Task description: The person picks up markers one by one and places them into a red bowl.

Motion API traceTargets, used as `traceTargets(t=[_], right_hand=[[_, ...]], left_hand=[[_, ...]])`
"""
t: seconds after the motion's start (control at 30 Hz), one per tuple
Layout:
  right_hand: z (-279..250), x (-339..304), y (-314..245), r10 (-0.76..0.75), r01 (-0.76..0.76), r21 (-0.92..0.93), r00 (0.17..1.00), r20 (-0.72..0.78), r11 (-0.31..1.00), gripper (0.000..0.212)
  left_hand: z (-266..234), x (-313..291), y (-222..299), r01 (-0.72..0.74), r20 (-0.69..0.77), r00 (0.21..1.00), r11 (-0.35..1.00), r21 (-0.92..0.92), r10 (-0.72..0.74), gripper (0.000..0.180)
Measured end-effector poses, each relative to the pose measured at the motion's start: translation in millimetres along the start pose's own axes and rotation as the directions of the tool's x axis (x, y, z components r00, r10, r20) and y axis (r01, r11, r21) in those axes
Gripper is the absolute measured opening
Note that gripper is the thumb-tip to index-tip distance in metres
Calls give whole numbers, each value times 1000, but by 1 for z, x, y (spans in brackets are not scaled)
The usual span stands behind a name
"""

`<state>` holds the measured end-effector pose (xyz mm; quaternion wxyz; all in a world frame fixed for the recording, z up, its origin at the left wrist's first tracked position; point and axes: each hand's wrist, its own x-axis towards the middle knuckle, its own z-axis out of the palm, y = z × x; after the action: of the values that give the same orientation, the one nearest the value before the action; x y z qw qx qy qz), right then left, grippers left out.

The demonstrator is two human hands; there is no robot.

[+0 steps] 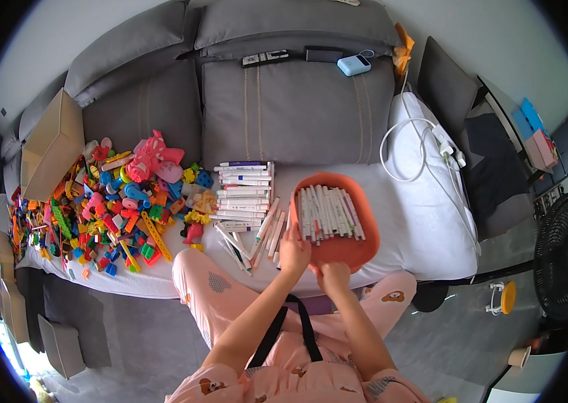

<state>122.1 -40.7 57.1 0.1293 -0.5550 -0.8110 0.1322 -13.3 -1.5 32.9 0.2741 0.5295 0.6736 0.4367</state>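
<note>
An orange plastic basket (pixel 343 252) rests on the white sheet in front of me, tilted so that its inside shows. White markers (pixel 328 213) lie side by side in its far part, while the bare orange bottom shows at the near end. My left hand (pixel 294 251) is closed on the basket's near left wall. My right hand (pixel 333 275) has its fingers curled on the near rim. Just left of the basket, more white markers (pixel 242 195) are stacked in a row, with several loose markers (pixel 270 235) fanned out at an angle below them.
A large heap of colourful toys and blocks (pixel 123 201) spreads across the left, beside a beige box (pixel 52 148) on its side. Grey cushions (pixel 297 107) line the back. A white cable (pixel 386 144) with a power strip lies at right. A black fan (pixel 559 255) stands far right.
</note>
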Motion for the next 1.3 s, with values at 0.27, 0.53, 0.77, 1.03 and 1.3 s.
traceTargets(t=[0.27, 0.53, 0.77, 1.03, 1.3], right_hand=[[-24, 11, -21, -217, 184, -117, 876, -430, 976, 22], [75, 43, -69, 137, -133, 126, 990, -24, 983, 32], [93, 39, -55, 191, -158, 239, 974, -120, 958, 24], [-6, 52, 7, 173, 81, 405, 815, -553, 911, 17], [-21, 74, 88, 154, 33, 347, 854, -496, 937, 19]], left_hand=[[-43, -29, -33, -74, -90, 992, 992, 105, 84, 17], [-106, -3, -98, 268, -167, 962, 850, 454, -215, 39], [-103, 11, -103, 269, -220, 953, 912, 311, -206, 28], [-21, 25, 12, -171, -71, 983, 984, -48, 167, 25], [74, 50, 45, -388, 127, 919, 915, 113, 374, 36]])
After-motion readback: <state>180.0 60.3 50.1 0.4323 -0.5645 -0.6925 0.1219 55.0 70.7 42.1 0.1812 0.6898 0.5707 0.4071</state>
